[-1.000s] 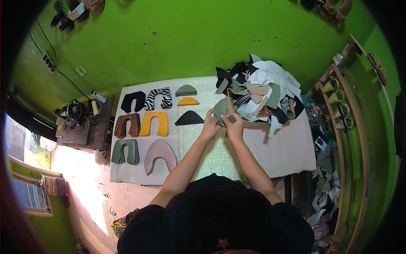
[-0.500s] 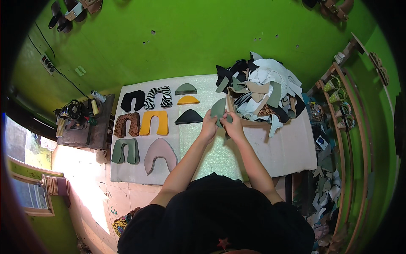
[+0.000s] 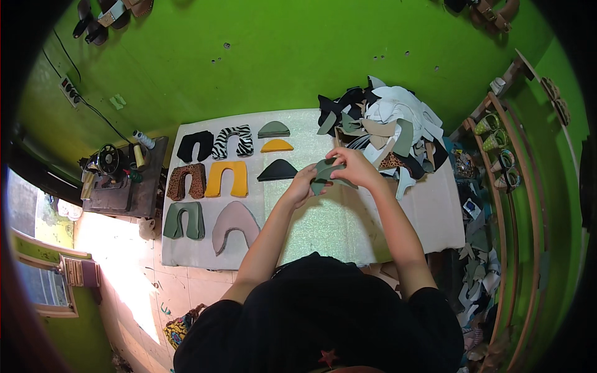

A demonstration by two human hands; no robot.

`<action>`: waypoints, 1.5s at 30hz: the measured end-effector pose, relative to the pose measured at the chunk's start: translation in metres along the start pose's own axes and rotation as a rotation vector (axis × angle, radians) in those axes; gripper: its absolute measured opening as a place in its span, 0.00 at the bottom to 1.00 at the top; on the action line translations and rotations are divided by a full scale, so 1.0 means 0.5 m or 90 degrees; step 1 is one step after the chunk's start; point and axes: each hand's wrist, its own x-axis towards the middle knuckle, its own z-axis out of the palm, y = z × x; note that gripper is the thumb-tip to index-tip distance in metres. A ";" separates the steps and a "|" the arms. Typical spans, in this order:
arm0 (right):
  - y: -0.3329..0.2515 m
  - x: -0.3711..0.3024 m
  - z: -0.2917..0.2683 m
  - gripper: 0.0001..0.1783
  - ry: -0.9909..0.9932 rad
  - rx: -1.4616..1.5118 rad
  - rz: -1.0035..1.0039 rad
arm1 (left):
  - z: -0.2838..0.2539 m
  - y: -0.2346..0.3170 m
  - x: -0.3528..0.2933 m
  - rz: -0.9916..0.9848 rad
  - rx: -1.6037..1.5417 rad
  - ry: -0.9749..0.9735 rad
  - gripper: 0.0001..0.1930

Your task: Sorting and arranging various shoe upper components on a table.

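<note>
Green leather-like pieces [image 3: 321, 176] are held over the middle of the table, between my two hands. My left hand [image 3: 301, 186] grips them by their left edge. My right hand [image 3: 356, 168] pinches them from the upper right, fingers bent over the top. A curved piece lies across another; how many there are I cannot tell. Nearest to my left hand on the table is a stack of black half-moon pieces [image 3: 277, 170]. Beyond my right hand rises a heap of mixed scraps [image 3: 398, 118], white, black, tan, green and leopard-print.
On the white table [image 3: 211, 258] lie U-shaped stacks: black [image 3: 186, 148], zebra [image 3: 222, 149], leopard [image 3: 177, 181], yellow [image 3: 216, 182], green [image 3: 174, 222] and pink [image 3: 224, 227]. Green [image 3: 273, 128] and yellow [image 3: 277, 145] half-moons lie beside them. Left stands a sewing machine [image 3: 109, 161]; right, a shoe rack [image 3: 505, 205].
The upright green piece is now tilted, with a curved piece across it. My right hand has moved up and right over the pieces; my left has shifted slightly left.
</note>
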 end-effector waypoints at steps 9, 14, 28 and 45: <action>-0.034 0.033 0.022 0.26 -0.241 -0.087 -0.044 | -0.018 -0.013 -0.016 0.011 -0.023 -0.059 0.26; -0.042 0.039 0.043 0.30 -0.226 -0.138 -0.065 | -0.023 -0.014 -0.031 -0.026 -0.003 -0.114 0.31; -0.082 0.036 0.079 0.41 -0.252 -0.213 -0.054 | -0.037 -0.012 -0.073 -0.022 0.002 -0.208 0.28; -0.032 0.005 0.067 0.24 -0.047 -0.130 -0.124 | -0.051 0.029 -0.113 0.018 0.089 -0.075 0.15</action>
